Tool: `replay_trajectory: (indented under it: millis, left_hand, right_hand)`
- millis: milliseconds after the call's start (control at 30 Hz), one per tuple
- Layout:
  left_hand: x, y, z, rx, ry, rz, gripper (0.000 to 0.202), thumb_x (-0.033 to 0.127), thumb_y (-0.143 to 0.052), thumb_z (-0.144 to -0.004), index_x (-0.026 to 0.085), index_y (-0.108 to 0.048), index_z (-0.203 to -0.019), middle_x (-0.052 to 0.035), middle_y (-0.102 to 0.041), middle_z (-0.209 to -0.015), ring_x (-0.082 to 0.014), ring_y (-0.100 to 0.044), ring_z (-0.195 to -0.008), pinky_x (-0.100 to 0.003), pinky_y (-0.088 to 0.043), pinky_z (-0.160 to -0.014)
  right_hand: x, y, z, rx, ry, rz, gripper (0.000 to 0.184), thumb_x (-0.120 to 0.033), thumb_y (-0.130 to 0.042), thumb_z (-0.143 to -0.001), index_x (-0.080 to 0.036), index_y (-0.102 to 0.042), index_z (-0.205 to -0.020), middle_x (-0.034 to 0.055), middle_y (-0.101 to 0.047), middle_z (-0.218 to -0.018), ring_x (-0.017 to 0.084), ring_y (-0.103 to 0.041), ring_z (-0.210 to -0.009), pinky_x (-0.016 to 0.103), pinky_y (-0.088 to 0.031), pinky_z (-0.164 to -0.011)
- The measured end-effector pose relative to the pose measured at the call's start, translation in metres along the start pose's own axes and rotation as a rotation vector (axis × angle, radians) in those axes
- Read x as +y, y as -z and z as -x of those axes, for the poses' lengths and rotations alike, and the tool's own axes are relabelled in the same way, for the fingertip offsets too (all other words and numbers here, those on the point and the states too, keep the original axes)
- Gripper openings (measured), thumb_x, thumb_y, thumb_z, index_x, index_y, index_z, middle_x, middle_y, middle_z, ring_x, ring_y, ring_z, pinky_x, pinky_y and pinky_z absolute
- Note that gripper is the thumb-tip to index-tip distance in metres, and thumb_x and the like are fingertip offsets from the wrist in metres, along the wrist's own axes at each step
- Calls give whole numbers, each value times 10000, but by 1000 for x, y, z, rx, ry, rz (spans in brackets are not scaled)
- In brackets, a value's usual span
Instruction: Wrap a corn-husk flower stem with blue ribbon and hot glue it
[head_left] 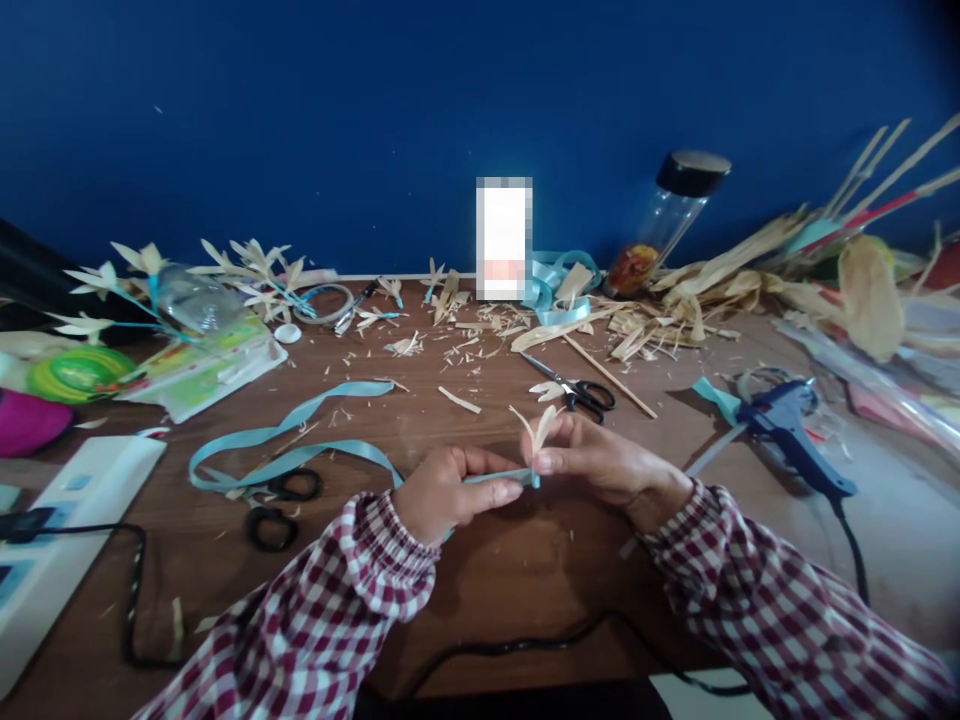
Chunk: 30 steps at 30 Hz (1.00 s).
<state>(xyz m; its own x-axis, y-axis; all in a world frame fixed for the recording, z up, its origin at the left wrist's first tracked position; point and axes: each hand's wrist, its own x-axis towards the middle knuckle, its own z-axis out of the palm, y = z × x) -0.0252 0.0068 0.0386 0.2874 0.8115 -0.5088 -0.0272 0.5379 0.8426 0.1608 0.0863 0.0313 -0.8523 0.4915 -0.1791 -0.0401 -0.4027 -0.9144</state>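
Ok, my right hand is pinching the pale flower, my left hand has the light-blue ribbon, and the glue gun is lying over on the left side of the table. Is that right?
Not quite: the head view shows the glue gun on the right side of the table. The right hand does pinch the pale flower, and the left hand has the light-blue ribbon.

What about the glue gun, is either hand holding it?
No, the glue gun lies apart from the left hand and the right hand.
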Motion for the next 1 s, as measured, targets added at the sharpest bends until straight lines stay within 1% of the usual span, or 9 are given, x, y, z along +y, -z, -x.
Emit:
replay_trajectory:
  millis: [133, 200, 300, 433, 567, 700, 833, 1000]
  left_hand:
    - [-1, -2, -1, -144, 77, 244, 303, 387, -781, -598, 141, -679, -743, 124, -277, -427, -8, -124, -361, -193, -53, -365]
    - [-2, -2, -2, -186, 92, 314, 299, 383, -792, -592, 147, -674, -731, 132, -242, -412, -8, -102, -367, -180, -41, -360]
    - [-4, 0, -3, -179, 99, 329, 290, 394, -787, -613, 150, -666, -711, 134, -222, -409, -6, -88, -369, -170, -36, -354]
    - [-5, 2, -5, -163, 77, 271, 321, 432, -773, -629, 145, -675, -734, 128, -237, -411, -4, -98, -360, -174, -43, -354]
    - [-7, 3, -5, -98, 60, 154, 367, 456, -764, -624, 141, -704, -802, 117, -270, -422, -8, -128, -352, -190, -61, -356]
    - [-7, 4, -3, 12, 14, -14, 331, 419, -711, -681, 152, -735, -876, 102, -298, -412, -28, -170, -354, -201, -99, -367]
    - [-4, 2, -2, 95, -44, -158, 234, 349, -670, -718, 167, -754, -837, 94, -320, -387, -41, -199, -356, -208, -137, -377]
    - [0, -2, -2, 197, -79, -285, 175, 302, -667, -711, 169, -759, -777, 77, -388, -376, -57, -262, -372, -206, -190, -393]
  right_hand:
    - [0, 1, 1, -40, -8, -13, 269, -351, -750, -716, -131, -597, -691, -45, -518, -620, 69, -403, -551, 202, -316, -522]
    - [0, 1, 1, -57, -28, -11, 269, -349, -752, -714, -132, -594, -698, -43, -518, -632, 71, -403, -561, 203, -311, -527]
    - [1, 2, 1, -69, -36, 1, 266, -345, -745, -725, -130, -589, -702, -46, -500, -633, 72, -398, -569, 208, -309, -541]
    - [1, 2, 2, -66, -16, 53, 244, -344, -719, -755, -137, -593, -730, -46, -490, -644, 79, -397, -584, 215, -312, -557]
    - [-2, 1, 2, -58, -4, 105, 247, -357, -691, -776, -142, -587, -715, -43, -483, -638, 86, -396, -586, 218, -323, -551]
    - [-5, 1, 1, -12, -28, 179, 253, -367, -685, -776, -146, -585, -704, -35, -500, -642, 93, -411, -607, 223, -341, -572]
    - [-4, 2, 0, 24, -40, 301, 244, -376, -679, -772, -145, -615, -728, -20, -527, -667, 109, -445, -637, 233, -354, -588]
    - [-3, 4, -2, 41, -22, 408, 206, -347, -671, -773, -149, -628, -736, -18, -577, -694, 115, -500, -652, 239, -386, -635]
